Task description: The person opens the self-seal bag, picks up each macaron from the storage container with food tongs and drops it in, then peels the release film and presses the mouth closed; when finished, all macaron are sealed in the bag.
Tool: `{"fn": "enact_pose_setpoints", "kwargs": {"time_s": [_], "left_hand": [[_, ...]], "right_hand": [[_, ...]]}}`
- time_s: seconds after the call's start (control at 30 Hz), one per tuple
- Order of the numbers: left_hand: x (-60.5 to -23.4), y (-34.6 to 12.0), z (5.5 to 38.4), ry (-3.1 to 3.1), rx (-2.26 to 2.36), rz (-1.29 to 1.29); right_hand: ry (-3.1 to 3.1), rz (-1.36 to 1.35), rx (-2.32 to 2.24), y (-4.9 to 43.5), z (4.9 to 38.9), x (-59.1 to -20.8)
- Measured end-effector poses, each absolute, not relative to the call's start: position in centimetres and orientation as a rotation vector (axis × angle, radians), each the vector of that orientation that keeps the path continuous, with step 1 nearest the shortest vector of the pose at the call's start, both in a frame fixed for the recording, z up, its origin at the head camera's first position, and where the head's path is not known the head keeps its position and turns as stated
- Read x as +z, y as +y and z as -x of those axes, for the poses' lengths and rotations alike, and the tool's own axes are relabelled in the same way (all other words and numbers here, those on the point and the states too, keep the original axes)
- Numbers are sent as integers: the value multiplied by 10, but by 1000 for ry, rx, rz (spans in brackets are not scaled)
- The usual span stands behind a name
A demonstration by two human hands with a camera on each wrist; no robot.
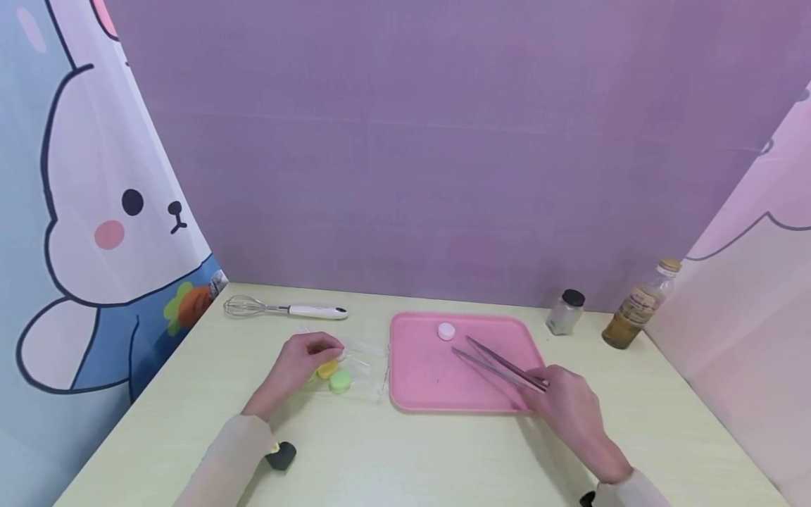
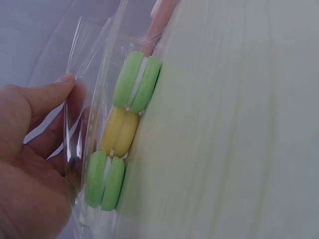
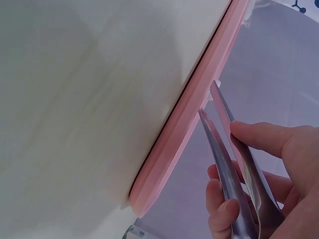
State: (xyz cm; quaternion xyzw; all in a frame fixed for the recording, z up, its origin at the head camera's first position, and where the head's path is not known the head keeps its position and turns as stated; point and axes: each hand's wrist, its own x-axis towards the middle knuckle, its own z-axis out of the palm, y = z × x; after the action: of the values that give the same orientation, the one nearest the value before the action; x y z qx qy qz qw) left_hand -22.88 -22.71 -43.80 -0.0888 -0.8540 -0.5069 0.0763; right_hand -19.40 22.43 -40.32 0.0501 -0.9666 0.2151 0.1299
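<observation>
My left hand (image 1: 298,362) pinches the edge of a clear plastic bag (image 1: 367,373) lying on the table, left of the pink tray (image 1: 405,396). Inside are a green macaron (image 1: 339,382) and a yellow macaron (image 1: 327,369). The left wrist view shows a row: green macaron (image 2: 130,82), yellow macaron (image 2: 119,132), then another green macaron (image 2: 104,180). With my right hand (image 1: 570,405) I hold metal tongs (image 3: 224,169) over the tray's right part, their tips apart with nothing between them. A pale pink macaron (image 1: 446,331) sits on the tray near its back edge, beyond the tips.
A whisk (image 1: 317,311) with a white handle lies at the back left. Toward the back right stand a small black-capped jar (image 1: 566,313) and a corked bottle (image 1: 636,310) of brown liquid. A purple cloth (image 1: 412,176) hangs behind the table.
</observation>
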Motion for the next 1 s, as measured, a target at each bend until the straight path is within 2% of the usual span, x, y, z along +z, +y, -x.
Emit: {"fn": "enact_pose_setpoints", "kwargs": {"time_s": [1.0], "left_hand": [[-436,-228,227,-2577,-1558,246]], "right_hand": [[-2822,-264,723,212,232,-411]]}}
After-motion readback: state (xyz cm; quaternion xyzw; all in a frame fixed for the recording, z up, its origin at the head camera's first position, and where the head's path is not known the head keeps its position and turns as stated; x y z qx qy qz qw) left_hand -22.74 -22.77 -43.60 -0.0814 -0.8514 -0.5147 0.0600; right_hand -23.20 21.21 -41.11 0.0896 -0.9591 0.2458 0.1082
